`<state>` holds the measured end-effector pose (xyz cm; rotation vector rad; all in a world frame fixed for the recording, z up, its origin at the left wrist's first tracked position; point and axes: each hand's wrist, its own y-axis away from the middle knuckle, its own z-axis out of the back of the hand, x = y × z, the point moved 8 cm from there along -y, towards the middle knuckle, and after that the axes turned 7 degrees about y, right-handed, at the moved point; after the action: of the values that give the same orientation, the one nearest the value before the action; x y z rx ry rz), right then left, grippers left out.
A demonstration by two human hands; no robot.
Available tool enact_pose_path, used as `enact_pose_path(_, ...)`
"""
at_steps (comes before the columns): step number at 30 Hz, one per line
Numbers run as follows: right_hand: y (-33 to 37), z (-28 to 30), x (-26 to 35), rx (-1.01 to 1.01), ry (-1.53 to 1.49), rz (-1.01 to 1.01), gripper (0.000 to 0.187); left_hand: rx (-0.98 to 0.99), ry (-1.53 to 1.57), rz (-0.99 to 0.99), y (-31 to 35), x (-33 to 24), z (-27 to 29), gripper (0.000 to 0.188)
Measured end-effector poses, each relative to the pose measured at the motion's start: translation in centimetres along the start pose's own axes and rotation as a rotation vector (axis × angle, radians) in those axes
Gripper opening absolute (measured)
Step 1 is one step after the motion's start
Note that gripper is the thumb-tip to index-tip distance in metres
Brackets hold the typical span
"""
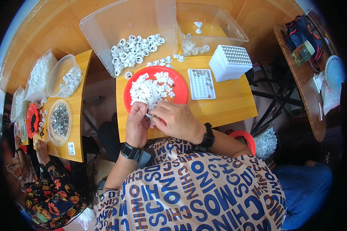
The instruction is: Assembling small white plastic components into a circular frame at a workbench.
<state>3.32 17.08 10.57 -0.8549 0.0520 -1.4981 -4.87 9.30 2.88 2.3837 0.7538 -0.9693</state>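
Both of my hands meet over the near edge of a red plate heaped with small white plastic pieces. My left hand is closed, its fingertips pinching a small grey-and-white part. My right hand comes in from the right, its thumb and fingers pressed against that same part. The exact shape of the part is mostly hidden by the fingers. Right of the plate lies a white tray with rows of round slots, some holding small metallic pieces.
Behind the plate, a clear bin lies tipped with white ring-shaped parts spilling out. A stack of white trays and another clear bin stand at the back right. At the left table, another person's hand rests near a bowl of metallic parts.
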Motion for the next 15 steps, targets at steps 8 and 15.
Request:
enact_pose_path(8,0.2,0.7,-0.1,-0.112,0.01,0.012,0.015,0.127,0.065,-0.025,0.0,-0.1,-0.3,0.018)
enact_pose_path(15,0.5,0.4,-1.7,-0.139,-0.253,-0.16,0.01,0.168,0.126,-0.025,0.3,-0.1,-0.4,0.019)
